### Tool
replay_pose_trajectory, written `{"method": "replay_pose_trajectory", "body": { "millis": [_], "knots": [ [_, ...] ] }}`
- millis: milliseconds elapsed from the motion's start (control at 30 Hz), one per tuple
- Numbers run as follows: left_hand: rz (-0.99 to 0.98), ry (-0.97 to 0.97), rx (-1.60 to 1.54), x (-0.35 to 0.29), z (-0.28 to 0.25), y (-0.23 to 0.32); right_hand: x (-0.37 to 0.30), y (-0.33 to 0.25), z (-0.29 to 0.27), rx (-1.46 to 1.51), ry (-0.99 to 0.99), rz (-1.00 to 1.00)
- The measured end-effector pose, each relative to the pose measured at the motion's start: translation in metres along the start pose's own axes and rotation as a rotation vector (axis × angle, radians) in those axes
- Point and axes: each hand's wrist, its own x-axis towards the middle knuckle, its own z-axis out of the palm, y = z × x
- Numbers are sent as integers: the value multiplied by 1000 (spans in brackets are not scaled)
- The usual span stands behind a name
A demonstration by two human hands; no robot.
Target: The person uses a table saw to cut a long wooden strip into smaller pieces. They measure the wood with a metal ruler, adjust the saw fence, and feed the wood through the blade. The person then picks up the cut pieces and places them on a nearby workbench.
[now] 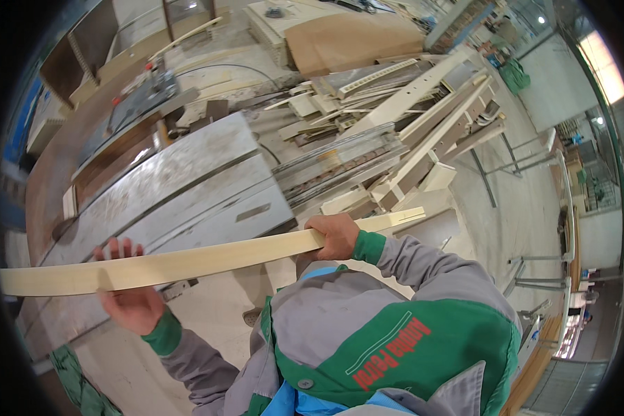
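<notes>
A long, pale strip of wood [208, 265] runs across in front of me, from the left rim to a slotted end right of centre. My right hand [336, 234] is wrapped round it toward that right end, knuckles up. Farther left, my left hand [133, 306] cradles the strip from below. Its palm shows at the near edge, and its fingers reach up loosely past the far edge; the strip hides the middle of this hand. Beneath the strip's left half lies the grey metal table of a saw [194, 163], with a long groove.
Beyond the saw table is a heap of wood offcuts [340, 104], with longer boards [423, 90] lying over it. A large brown sheet [353, 41] lies at the back. Metal frame legs [484, 177] stand at the right. Green cloth [80, 378] lies at the lower left.
</notes>
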Motion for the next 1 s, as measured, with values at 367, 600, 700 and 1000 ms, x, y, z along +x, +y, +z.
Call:
{"method": "replay_pose_trajectory", "body": {
  "millis": [367,600,700,1000],
  "knots": [
    [-667,-290,251,-41,97,-197,-95,78,-34,541,369,523],
    [-1004,-503,529,-102,111,-242,-174,172,-184,437,765,701],
    [-997,-513,633,-98,97,-262,-192,237,-173,237,918,861],
    [-1193,-492,1747,-137,4,-312,-200,462,-169,262,1052,1253]
  ]
}}
